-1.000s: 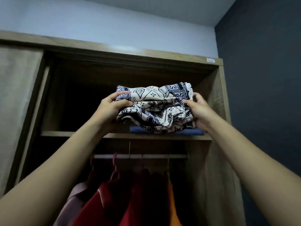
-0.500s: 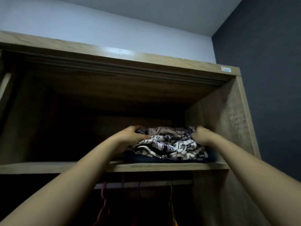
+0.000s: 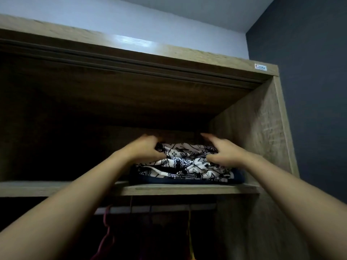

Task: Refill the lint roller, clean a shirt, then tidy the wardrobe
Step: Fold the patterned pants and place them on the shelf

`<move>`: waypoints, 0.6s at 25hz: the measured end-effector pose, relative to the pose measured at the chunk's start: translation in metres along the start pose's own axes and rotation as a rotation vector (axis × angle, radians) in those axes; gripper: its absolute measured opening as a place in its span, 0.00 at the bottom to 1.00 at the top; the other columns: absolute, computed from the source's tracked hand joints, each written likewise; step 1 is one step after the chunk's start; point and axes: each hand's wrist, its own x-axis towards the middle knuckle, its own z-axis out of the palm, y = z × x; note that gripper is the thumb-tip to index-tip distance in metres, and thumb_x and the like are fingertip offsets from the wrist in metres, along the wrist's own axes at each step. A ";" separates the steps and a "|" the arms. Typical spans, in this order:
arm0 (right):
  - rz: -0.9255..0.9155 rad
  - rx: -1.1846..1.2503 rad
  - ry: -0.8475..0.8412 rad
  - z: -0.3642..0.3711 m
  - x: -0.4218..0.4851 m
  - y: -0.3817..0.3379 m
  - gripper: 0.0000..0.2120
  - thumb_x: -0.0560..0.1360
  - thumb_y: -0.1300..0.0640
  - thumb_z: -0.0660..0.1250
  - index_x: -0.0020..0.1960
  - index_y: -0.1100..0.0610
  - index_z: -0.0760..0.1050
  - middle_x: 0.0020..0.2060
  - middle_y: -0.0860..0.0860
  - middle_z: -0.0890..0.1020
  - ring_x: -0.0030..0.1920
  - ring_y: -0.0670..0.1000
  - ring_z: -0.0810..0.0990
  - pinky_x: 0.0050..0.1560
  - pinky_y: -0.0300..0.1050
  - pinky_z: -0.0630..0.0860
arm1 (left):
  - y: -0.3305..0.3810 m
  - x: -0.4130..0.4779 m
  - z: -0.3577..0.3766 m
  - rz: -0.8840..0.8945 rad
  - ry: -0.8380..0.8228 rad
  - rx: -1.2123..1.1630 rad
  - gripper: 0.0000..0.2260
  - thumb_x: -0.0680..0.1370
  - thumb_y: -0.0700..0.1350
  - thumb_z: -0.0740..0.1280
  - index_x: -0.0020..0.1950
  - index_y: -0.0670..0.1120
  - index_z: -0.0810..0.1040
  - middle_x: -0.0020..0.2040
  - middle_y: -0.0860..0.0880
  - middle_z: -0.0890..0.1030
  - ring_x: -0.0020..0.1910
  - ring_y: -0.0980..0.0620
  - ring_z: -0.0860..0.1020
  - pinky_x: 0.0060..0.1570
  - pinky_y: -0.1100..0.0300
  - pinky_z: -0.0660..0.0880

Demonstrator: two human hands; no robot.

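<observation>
Now, both forearms stretched up from the bottom of the view, past the hanging rail [image 3: 159, 209] and a pink hanger [image 3: 107, 222], to the upper shelf [image 3: 187, 189] of the wardrobe [image 3: 169, 53]. At the shelf's right end sat the patterned garment [image 3: 187, 164], folded, lying on a navy garment [image 3: 239, 177] that peeked out beneath it. The left hand [image 3: 144, 149] had its fingers curled round the bundle's left edge, a grip as far as the blur allowed. The right hand [image 3: 223, 153] looked looser, with its fingers lifted nearly straight and only the thumb side against the cloth. I judged that to be steadying, squaring the stack beside the side panel [image 3: 253, 137] so it would not slump. Behind, the compartment ran dark, and above the wardrobe showed a pale wall [image 3: 131, 15].
</observation>
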 end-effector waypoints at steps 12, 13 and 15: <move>-0.208 -0.201 0.156 -0.011 -0.017 -0.009 0.18 0.76 0.40 0.54 0.58 0.48 0.73 0.54 0.49 0.78 0.58 0.55 0.76 0.55 0.55 0.73 | -0.010 -0.008 0.005 0.379 0.382 -0.051 0.21 0.75 0.45 0.63 0.66 0.60 0.69 0.59 0.49 0.81 0.54 0.48 0.79 0.52 0.49 0.77; -0.194 -0.242 0.009 -0.011 -0.026 -0.007 0.24 0.74 0.35 0.54 0.63 0.47 0.69 0.60 0.48 0.75 0.63 0.53 0.73 0.60 0.56 0.70 | -0.013 -0.017 0.001 0.432 0.250 -0.041 0.21 0.74 0.50 0.62 0.67 0.63 0.67 0.59 0.52 0.80 0.53 0.51 0.79 0.52 0.50 0.77; -0.122 -0.383 -0.175 -0.011 -0.037 -0.005 0.36 0.69 0.31 0.60 0.72 0.44 0.56 0.72 0.45 0.64 0.72 0.50 0.60 0.69 0.64 0.57 | -0.021 -0.031 -0.002 0.404 -0.011 0.079 0.29 0.71 0.67 0.63 0.70 0.67 0.58 0.67 0.56 0.73 0.60 0.56 0.75 0.58 0.51 0.74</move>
